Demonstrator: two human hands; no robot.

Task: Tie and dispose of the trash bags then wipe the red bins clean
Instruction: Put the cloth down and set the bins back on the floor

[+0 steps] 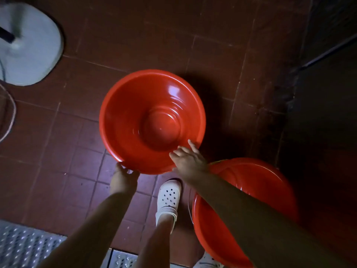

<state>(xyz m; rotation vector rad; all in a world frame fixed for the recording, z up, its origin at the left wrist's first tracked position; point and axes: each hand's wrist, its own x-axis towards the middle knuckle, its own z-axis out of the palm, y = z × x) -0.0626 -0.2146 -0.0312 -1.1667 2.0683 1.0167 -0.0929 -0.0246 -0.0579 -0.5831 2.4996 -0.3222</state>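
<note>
An empty, glossy round red bin (135, 120) is in the middle of the view, tilted toward me above the dark red tiled floor. My left hand (123, 177) grips its near rim from below. Over the rim at the near right lies my right hand (188, 161), fingers spread on the bin's inner wall, holding nothing else. A second red bin (257, 182) stands on the floor at the lower right, partly hidden under my right forearm. No trash bag and no cloth can be seen.
A grey rounded stand base (31, 47) with a dark pole sits at the upper left, a cord (11, 113) looping beside it. A metal grate (25, 246) lies at the bottom left. My white clog (169, 198) is between the bins. A dark wall (328, 113) closes the right side.
</note>
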